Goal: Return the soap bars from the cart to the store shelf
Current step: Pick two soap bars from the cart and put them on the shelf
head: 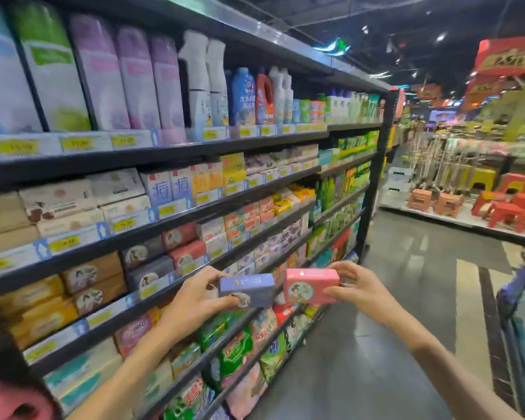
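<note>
My left hand [194, 301] grips a purple-blue soap bar [247, 291] by its left end. My right hand [356, 287] grips a pink soap bar [311, 286] by its right end. Both bars are held side by side in mid-air, just in front of the store shelf [152, 301]. On that shelf level, to the left and slightly higher, lie stacked matching boxed soaps in red [185, 253], grey [146, 268] and brown [94, 280]. The cart [522, 322] shows only as a dark edge at the far right.
Tall shelving runs along the left, with detergent bottles on top, soap boxes in the middle and green and pink packs below. The aisle floor [406, 298] stretches ahead on the right. Red plastic stools [503, 213] stand on a low platform farther off.
</note>
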